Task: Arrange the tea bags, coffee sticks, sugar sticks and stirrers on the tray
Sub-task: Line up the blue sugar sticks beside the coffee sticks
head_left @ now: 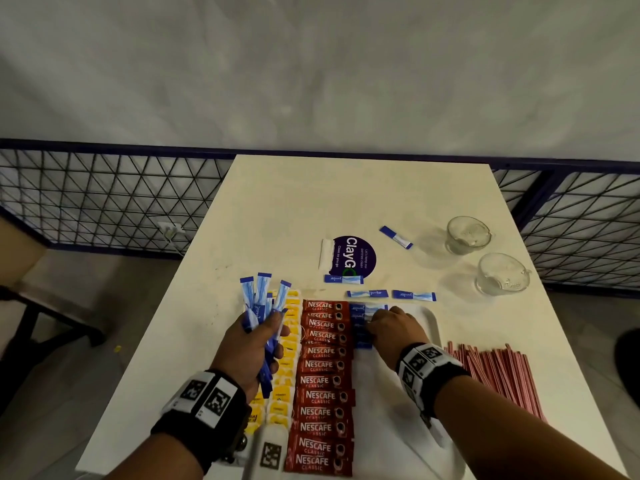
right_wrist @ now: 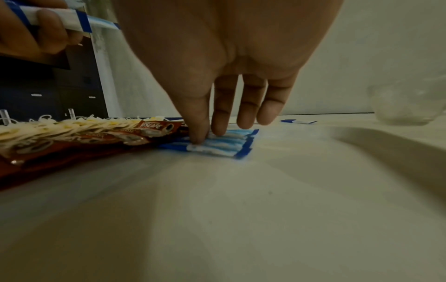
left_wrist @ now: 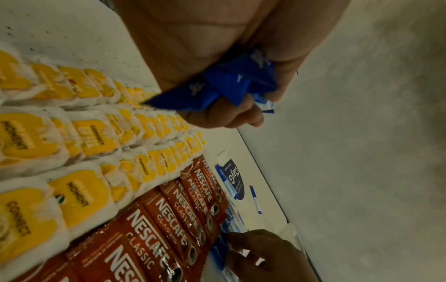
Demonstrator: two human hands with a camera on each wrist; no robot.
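Observation:
A white tray [head_left: 431, 322] carries rows of yellow tea bags [head_left: 289, 344], a column of red coffee sticks [head_left: 322, 381] and, beside it, a short column of blue sugar sticks [head_left: 362, 325]. My left hand [head_left: 249, 344] grips a fanned bunch of blue sugar sticks [head_left: 258, 299] above the tea bags; the left wrist view shows their bunched ends [left_wrist: 229, 84] in my fist. My right hand [head_left: 391, 327] presses straight fingers [right_wrist: 200, 131] down on the laid sugar sticks [right_wrist: 217, 145]. Red-striped stirrers [head_left: 498, 372] lie on the table right of the tray.
Loose sugar sticks [head_left: 414, 295] lie on the cream table [head_left: 311, 202] beyond the tray, one [head_left: 396, 237] farther back. A round purple sticker [head_left: 353, 256] and a white sachet [head_left: 325, 254] lie mid-table. Two glass cups [head_left: 467, 235] stand at the right. A wire fence [head_left: 104, 195] runs behind.

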